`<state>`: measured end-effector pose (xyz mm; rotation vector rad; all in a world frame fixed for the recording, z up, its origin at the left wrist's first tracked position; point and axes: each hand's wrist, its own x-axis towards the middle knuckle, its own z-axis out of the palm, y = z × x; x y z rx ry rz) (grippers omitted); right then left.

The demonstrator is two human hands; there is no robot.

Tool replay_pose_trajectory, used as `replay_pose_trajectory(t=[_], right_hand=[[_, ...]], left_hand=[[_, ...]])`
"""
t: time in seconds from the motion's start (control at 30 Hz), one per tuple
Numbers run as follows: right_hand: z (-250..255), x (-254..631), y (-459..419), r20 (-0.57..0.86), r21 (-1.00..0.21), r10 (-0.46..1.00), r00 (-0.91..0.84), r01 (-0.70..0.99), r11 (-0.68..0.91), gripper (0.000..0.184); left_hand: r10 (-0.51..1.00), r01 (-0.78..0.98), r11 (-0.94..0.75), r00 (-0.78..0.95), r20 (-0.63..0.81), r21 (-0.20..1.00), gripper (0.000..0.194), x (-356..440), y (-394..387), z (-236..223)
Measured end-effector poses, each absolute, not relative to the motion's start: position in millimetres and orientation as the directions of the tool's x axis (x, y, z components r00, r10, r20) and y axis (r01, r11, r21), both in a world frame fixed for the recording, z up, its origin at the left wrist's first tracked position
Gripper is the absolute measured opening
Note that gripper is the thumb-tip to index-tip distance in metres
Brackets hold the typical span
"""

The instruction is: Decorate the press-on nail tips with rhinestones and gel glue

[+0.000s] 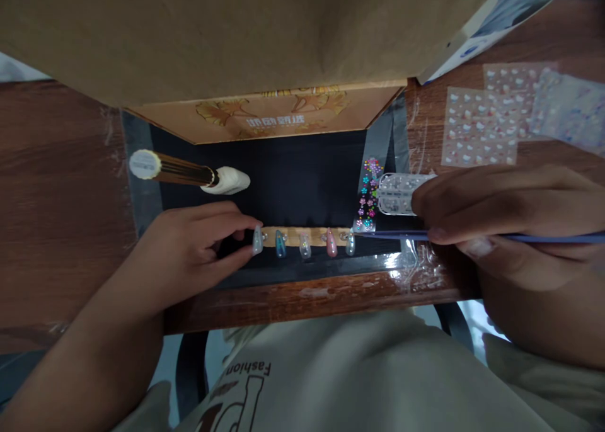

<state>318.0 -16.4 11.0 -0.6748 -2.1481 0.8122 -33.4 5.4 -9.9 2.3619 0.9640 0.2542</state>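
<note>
Head view: wooden strip (293, 237) on the near part of the black mat (302, 180), with its long axis left to right and its five nail tips (305, 247) pointing toward the near side. Pinched at the left end by the left hand (198, 237), with fingers toward the right. Near the right end, slim blue tool (401, 235), almost parallel, clasped in the right hand (515, 218), with fingers toward the left. Just beyond, flower gem sheet (367, 196).
</note>
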Motion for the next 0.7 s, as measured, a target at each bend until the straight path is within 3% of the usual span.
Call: replay_pose_trajectory(t=[0.33, 0.7], right_hand=[[9.6, 318.9, -15.0, 0.458, -0.726, 0.646, -0.611, 0.161, 0.668, 0.018], [14.8, 326.2, -13.2, 0.377, -0.677, 0.646, -0.664, 0.278, 0.681, 0.018]], left_hand=[[0.693, 0.599, -0.561, 0.717, -0.073, 0.571, 0.015, -35.1, 5.8, -10.6], [0.695, 0.591, -0.551, 0.716, -0.068, 0.589, 0.015, -34.7, 6.2, -11.7]])
